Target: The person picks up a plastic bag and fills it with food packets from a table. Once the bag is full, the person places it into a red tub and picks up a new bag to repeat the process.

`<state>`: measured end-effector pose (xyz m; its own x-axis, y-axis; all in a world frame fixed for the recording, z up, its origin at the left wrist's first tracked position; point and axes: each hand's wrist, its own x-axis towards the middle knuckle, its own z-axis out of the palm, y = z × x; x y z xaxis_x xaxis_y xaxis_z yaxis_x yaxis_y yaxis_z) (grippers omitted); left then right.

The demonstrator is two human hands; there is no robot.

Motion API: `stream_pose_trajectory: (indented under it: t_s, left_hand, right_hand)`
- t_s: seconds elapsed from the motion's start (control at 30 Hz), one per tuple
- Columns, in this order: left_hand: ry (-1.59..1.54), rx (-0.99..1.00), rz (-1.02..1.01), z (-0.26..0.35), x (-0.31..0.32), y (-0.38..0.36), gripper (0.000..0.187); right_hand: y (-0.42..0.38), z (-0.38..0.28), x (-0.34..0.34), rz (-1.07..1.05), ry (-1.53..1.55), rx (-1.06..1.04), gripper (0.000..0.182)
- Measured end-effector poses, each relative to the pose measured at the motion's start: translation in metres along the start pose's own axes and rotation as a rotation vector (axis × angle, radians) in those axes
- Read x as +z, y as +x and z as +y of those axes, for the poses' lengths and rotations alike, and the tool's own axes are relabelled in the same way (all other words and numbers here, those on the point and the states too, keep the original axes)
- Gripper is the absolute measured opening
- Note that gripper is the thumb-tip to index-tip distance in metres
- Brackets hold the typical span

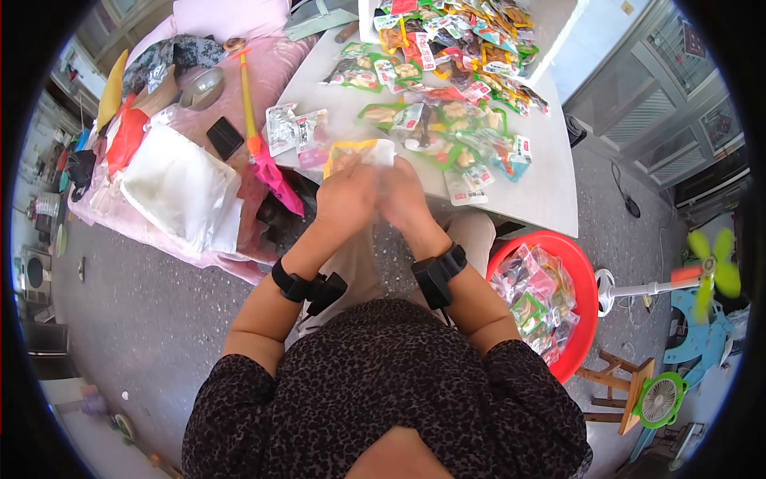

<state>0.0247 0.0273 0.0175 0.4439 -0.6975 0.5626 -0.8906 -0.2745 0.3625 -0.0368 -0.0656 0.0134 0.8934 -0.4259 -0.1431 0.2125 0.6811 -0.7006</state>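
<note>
Both my hands meet at the table's near edge around a yellow and white snack packet (363, 149). My left hand (348, 195) has its fingers closed on the packet's left and lower part. On the other side, my right hand (401, 198) is closed at the packet's lower right; its fingers are somewhat blurred. Just left of them lie silver and white packets (281, 128) and a pinkish packet (313, 148). Green-edged packets (435, 144) spread out to the right, with a white packet (465, 188) overhanging the near edge.
A heap of mixed packets (459, 40) fills the back of the white table (550, 180). A red tub (589, 307) of packets stands on the floor at right, near a fan (710, 271). At left, a pink-covered surface holds white sheeting (179, 188) and an umbrella (271, 180).
</note>
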Motion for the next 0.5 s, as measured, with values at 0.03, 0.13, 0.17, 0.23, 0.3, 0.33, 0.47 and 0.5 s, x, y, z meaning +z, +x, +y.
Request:
stream_pose_trajectory:
  t_s: [0.03, 0.13, 0.17, 0.23, 0.3, 0.33, 0.47, 0.5]
  left_hand:
    - [0.013, -0.036, -0.012, -0.004, 0.003, 0.001, 0.009]
    - [0.031, -0.092, -0.02, -0.013, 0.01, 0.002, 0.009]
    - [0.022, -0.073, -0.004, -0.015, 0.011, 0.005, 0.009]
    - [0.009, -0.068, 0.006, -0.02, 0.017, 0.009, 0.009]
    - [0.004, -0.092, 0.002, -0.029, 0.027, 0.014, 0.009]
    - [-0.011, -0.133, -0.026, -0.034, 0.031, 0.017, 0.01]
    - [-0.128, -0.23, -0.016, -0.057, 0.051, 0.023, 0.011]
    - [-0.174, -0.242, 0.02, -0.062, 0.058, 0.022, 0.01]
  right_hand:
    - [0.005, 0.001, 0.002, -0.014, 0.07, -0.009, 0.027]
    - [0.022, 0.008, 0.008, -0.041, 0.21, -0.065, 0.025]
    - [0.031, 0.013, 0.006, -0.039, 0.21, -0.108, 0.024]
    - [0.045, 0.021, 0.002, -0.035, 0.191, -0.151, 0.022]
    - [0.059, 0.026, -0.002, -0.04, 0.152, -0.158, 0.021]
    - [0.075, 0.035, -0.018, -0.077, -0.115, -0.302, 0.019]
    - [0.091, 0.035, -0.034, 0.036, -0.513, -0.228, 0.013]
    - [0.083, 0.025, -0.028, 0.126, -0.441, -0.05, 0.013]
